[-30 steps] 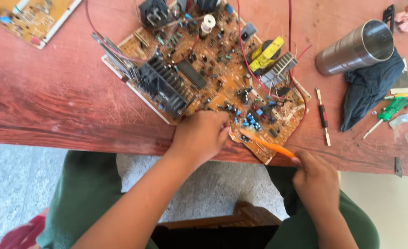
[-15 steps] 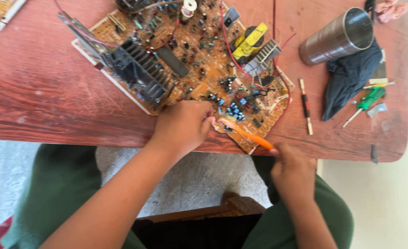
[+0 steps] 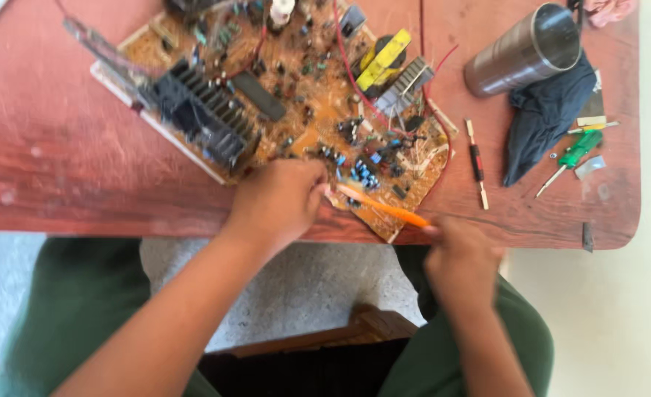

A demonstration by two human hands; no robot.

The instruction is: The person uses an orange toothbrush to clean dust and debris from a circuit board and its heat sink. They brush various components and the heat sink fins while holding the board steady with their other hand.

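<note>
Head view: my left hand point(image 3: 278, 202) presses the circuit board point(image 3: 289, 110) flat at the worktop point(image 3: 61, 169) edge to steady it, while my right hand point(image 3: 461, 257) closes its grip on an orange tool point(image 3: 384, 207), angling its tip toward the components.

— What does the work sit on?

— A reddish-brown wooden table point(image 3: 61, 169), its surface worn and streaked, with a rounded corner at the near right.

— And below it?

— A pale, speckled grey floor point(image 3: 296, 287) shows under the near edge, and a lighter, plain cream stretch of floor point(image 3: 620, 316) lies to the right. A bit of brown wooden seat point(image 3: 370, 327) shows lower down.

— The light?

— Soft and even, daylight by the look, with faint shadows on the wood.
</note>
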